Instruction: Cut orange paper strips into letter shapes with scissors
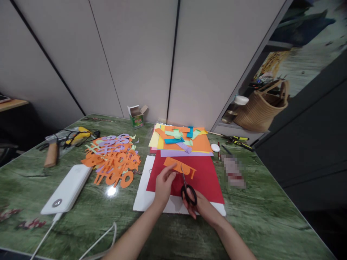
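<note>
Orange paper (173,163) sits in the left hand's (164,181) grip; right hand (195,203) grips black-handled scissors (189,193).

I'm at a craft spot in a room I can't pin down as home or office: a green marbled bench (260,202) against pale panels (135,54), with cut paper pieces (116,155) at left and pliers (238,141) at right.

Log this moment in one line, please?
left hand: holds orange paper | right hand: holds scissors, blades at paper | beneath: red sheet
</note>
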Demonstrator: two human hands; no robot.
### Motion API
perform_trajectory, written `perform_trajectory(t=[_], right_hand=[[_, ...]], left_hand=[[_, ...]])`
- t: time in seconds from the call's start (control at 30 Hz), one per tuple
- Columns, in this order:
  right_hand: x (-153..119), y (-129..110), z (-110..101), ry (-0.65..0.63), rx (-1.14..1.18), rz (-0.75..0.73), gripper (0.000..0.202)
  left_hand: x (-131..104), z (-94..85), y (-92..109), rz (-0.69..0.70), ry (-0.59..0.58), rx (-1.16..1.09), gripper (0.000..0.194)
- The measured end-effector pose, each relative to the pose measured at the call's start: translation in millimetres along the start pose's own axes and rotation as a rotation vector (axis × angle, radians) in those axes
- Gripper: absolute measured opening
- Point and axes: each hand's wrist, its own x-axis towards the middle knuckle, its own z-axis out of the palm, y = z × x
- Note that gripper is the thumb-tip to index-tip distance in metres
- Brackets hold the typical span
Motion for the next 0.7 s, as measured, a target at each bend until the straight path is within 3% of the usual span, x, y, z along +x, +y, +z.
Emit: perform_trajectory(t=[0.7], right_hand=[[0.8,2.5,-1.8,0.048,-0.01,-0.034,0.046]], left_hand=[[-1.8,1.8,0.5,0.003,-0.023,-0.008,0.033]])
